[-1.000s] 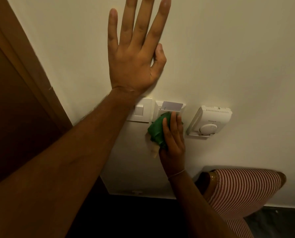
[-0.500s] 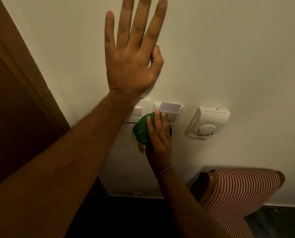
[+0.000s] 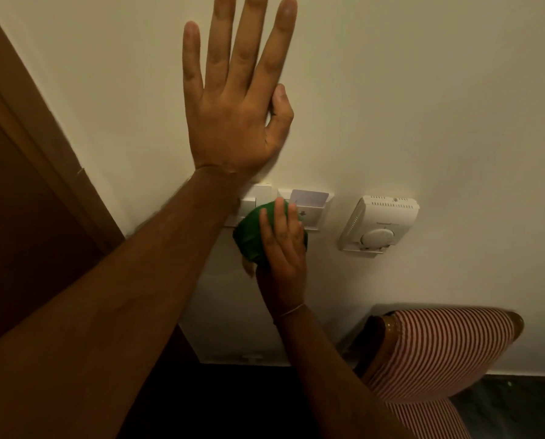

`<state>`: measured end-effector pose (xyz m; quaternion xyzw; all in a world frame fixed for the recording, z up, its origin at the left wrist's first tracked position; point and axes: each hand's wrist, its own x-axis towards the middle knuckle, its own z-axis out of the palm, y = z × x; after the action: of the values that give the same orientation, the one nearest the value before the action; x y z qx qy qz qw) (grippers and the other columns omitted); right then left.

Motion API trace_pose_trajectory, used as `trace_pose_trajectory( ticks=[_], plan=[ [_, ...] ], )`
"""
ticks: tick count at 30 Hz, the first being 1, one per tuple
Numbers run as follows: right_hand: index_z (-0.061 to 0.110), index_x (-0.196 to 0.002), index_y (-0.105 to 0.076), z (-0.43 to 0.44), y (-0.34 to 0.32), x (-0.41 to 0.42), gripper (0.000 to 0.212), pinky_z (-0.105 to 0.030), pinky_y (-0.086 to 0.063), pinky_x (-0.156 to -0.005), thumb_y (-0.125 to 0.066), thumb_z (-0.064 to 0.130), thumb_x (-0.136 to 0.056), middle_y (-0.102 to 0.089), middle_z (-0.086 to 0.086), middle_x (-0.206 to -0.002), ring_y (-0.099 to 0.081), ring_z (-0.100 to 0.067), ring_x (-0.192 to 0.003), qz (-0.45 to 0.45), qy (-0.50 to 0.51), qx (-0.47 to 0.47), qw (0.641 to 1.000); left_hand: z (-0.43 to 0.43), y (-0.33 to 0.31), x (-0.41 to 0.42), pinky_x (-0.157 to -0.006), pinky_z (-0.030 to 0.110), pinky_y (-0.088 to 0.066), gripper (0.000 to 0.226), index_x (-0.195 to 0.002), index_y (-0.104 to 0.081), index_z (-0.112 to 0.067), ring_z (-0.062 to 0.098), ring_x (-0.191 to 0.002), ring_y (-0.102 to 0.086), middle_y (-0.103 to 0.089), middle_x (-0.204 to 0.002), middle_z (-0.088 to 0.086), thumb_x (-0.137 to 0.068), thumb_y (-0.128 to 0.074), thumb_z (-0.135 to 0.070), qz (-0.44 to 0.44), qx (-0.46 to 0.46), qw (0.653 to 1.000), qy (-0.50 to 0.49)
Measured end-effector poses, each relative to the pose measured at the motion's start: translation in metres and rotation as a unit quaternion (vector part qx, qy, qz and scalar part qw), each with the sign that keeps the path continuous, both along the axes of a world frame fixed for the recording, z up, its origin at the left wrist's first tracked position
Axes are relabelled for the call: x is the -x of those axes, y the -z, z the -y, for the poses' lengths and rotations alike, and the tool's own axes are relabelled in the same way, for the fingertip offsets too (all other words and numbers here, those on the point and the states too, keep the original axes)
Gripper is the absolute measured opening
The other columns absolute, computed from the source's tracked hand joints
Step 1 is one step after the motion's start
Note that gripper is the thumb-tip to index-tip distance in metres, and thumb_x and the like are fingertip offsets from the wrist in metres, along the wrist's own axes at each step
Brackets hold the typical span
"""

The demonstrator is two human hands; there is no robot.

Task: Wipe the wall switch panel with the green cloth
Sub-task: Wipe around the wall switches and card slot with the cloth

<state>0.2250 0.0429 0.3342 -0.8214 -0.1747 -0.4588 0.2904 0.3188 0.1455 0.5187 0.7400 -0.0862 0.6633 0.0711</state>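
A white switch panel sits on the cream wall, joined on its right by a key-card holder with a card in its slot. My right hand presses a bunched green cloth against the lower middle of these plates, hiding much of them. My left hand lies flat on the wall just above the panel, fingers spread, holding nothing. My left forearm covers the panel's left edge.
A white thermostat with a round dial is mounted right of the card holder. A brown door frame runs down the left. A red-and-white striped chair back stands below right, near a dark floor.
My right hand has slid the green cloth leftward, from the card holder toward the switch plate. My left hand stays flat on the wall.
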Motion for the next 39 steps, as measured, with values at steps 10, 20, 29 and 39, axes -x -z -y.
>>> trace_pose_trajectory(
  ticks=[10, 20, 29, 39],
  plan=[
    [0.002, -0.153, -0.043, -0.003, 0.004, 0.004, 0.073, -0.052, -0.017, -0.135, -0.079, -0.004, -0.091, -0.018, -0.001, -0.174, -0.007, -0.024, -0.166, -0.011, 0.037, -0.074, 0.996, -0.001, 0.000, -0.003, -0.129, 0.067, -0.032, 0.056, -0.162, -0.055, -0.012, 0.044, -0.153, -0.048, -0.056, -0.163, 0.022, -0.109, -0.054, -0.031, 0.007, -0.002, 1.000, 0.001],
    [0.015, -0.163, -0.031, 0.036, 0.021, 0.006, 0.084, -0.048, -0.017, -0.135, -0.075, -0.007, -0.094, -0.012, 0.006, -0.177, -0.012, -0.028, -0.166, -0.009, 0.082, -0.108, 0.991, 0.000, 0.000, -0.008, -0.129, 0.067, -0.030, 0.057, -0.162, -0.053, -0.012, 0.044, -0.154, -0.044, -0.056, -0.163, 0.022, -0.108, -0.053, -0.030, 0.016, -0.005, 1.000, 0.010],
    [0.006, -0.156, -0.037, 0.039, 0.040, 0.011, 0.091, -0.058, -0.028, -0.130, -0.084, -0.013, -0.081, -0.009, 0.010, -0.178, -0.008, -0.026, -0.166, -0.058, 0.059, -0.089, 0.993, -0.001, -0.001, -0.007, -0.133, 0.065, -0.025, 0.058, -0.166, -0.048, -0.013, 0.044, -0.157, -0.038, -0.050, -0.167, 0.023, -0.110, -0.046, -0.030, 0.008, -0.012, 1.000, 0.012],
    [0.005, -0.155, -0.042, -0.011, 0.018, 0.011, 0.074, -0.050, -0.031, -0.131, -0.073, 0.020, -0.089, -0.035, -0.012, -0.166, -0.014, -0.027, -0.164, -0.060, -0.017, -0.014, 0.998, -0.002, -0.001, -0.003, -0.132, 0.067, -0.025, 0.059, -0.168, -0.045, -0.011, 0.049, -0.157, -0.036, -0.047, -0.168, 0.028, -0.113, -0.040, -0.031, -0.010, -0.015, 1.000, 0.014]
  ],
)
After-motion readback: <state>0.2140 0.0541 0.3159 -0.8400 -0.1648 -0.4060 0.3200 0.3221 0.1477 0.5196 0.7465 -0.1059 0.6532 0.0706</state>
